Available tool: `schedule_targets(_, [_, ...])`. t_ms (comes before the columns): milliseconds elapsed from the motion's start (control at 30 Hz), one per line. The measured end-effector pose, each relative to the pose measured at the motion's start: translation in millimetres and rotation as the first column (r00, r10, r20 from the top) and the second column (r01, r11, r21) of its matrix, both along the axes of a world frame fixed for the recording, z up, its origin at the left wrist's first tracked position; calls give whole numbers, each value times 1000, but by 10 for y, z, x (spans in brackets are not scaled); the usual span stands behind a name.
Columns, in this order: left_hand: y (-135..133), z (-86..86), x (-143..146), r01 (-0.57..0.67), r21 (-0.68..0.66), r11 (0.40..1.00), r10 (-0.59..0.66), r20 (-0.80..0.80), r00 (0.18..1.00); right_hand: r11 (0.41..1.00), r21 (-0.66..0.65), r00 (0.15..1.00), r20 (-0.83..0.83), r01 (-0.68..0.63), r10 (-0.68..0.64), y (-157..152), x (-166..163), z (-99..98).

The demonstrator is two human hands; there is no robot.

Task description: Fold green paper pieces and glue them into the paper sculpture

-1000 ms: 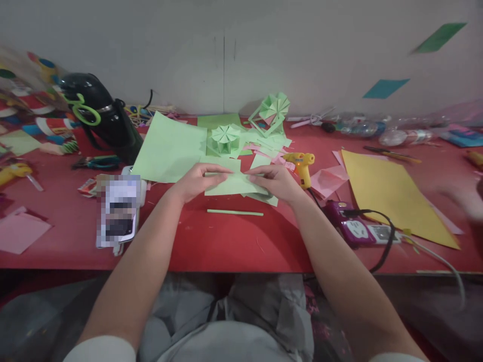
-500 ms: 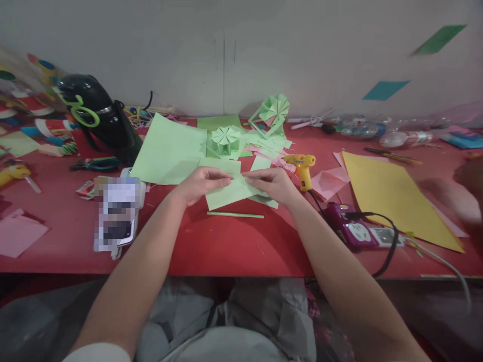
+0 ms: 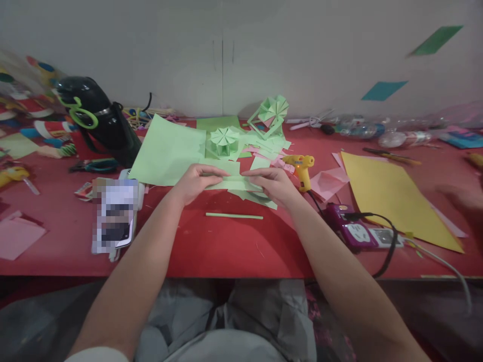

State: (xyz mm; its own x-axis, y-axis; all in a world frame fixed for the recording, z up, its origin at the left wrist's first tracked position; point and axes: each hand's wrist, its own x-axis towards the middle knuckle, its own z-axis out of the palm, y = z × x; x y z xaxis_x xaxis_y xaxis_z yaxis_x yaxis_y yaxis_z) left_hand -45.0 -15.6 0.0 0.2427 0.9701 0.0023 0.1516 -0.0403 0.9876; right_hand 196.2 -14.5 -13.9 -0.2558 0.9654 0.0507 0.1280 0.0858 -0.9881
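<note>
Between my two hands is a small light green sheet of paper [image 3: 234, 184], seen as a narrow band with a crease along it. My left hand [image 3: 198, 182] pinches its left end, and my right hand [image 3: 272, 183] pinches its right end. Both thumbs are partly hidden. A thin green paper stick [image 3: 234, 215] lies on the red table just in front of the hands. Behind them stands a pleated green paper wheel [image 3: 225, 142]. A second pleated green piece [image 3: 268, 114] on folded strips leans near the wall. A large green sheet [image 3: 169, 151] lies to the left.
A yellow glue gun [image 3: 302, 168] stands right of my hand, its cord leading to a purple power strip [image 3: 350, 226]. Yellow card [image 3: 396, 196] lies further right, near another person's blurred hand [image 3: 462, 196]. A phone [image 3: 116, 216] and a black bottle [image 3: 100, 115] are on the left.
The small green sheet, broad and tilted before, now shows as a narrower, level band between my fingers. Both hands have stayed nearly in place. The other person's hand at right has shifted.
</note>
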Motion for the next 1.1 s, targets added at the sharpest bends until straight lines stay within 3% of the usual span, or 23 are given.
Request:
schedule_targets(167, [-41,28,52,27,-4,1000,-27,-31,999,999,-9,999,-15,49,-49,-1,-70,-12])
schedule_targets(533, [-8,-48,104,-58,12,998,58,-8,998,997,-65,998,-31,52,-54,-41,-140,24])
schedule_targets(833, [29,-37,102,-90,-131,987,113,177,978,994,-25,991,-76,107,-108,-9,-145,-1])
schedule_targets(1100, [62,-18,-57,-61,-196,979,99,191,977,995,-32,994,-51,97,-98,-23,-120,29])
